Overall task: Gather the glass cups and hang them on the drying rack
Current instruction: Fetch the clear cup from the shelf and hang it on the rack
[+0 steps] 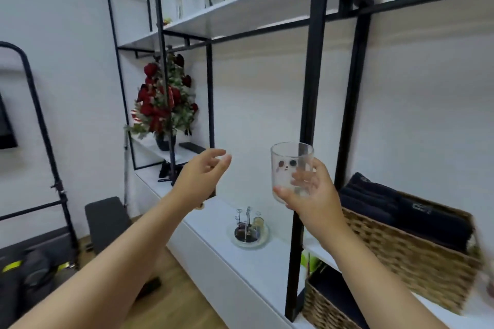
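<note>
A person's right hand (311,196) grips a clear glass cup (291,171) upright in mid-air, above a white bench (213,254). The left hand (201,175) hovers empty, fingers loosely spread. Below, a small metal drying rack (248,227) stands on the bench beside a wicker basket (411,254).

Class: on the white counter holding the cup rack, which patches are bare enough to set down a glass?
Bare counter lies left and in front of the drying rack, toward the black post. Past the post, wicker baskets crowd it.
</note>
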### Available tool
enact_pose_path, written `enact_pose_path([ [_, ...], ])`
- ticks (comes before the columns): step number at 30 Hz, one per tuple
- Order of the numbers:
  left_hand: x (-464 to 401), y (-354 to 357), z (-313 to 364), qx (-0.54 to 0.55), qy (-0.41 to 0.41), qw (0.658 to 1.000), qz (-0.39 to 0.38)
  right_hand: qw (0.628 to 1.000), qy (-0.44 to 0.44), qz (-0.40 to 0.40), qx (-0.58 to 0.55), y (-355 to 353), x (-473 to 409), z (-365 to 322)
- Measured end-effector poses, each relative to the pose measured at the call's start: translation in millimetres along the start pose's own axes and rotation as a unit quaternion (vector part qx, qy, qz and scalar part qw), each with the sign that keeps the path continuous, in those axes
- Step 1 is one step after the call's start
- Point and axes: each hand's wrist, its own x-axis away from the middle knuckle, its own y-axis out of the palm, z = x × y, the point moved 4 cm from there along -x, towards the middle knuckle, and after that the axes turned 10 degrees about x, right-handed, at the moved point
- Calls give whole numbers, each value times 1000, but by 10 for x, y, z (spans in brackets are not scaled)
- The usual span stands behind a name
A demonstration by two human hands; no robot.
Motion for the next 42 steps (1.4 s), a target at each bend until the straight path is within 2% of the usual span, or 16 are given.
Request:
enact_pose_path([
  [7, -232, -990, -734, 1, -14, 1000, 23, 999, 30, -4, -43, 1257, -311, -24],
  [14, -596, -1430, -1248, -15, -21, 999, 25, 998, 51, -16, -41, 2091, -748, 280],
  [22, -1287, -1501, -1985, -12, -42, 999, 28, 996, 63, -39, -40, 2944, -1494, 864],
  [29, -2447, -1293, -2427, -27, -48, 998, 21, 996, 50, -65, -37, 3700, -2476, 1344],
  [37, -3747, -1219, -2809, -60, -26, 998, 11, 998, 47, -45, -11, 3952, -3599, 1646],
  [42, -4477, -1121, -3034, -27, -6, 1000, -15, 997, 66, -9, 38, 3910, -4048, 1841],
])
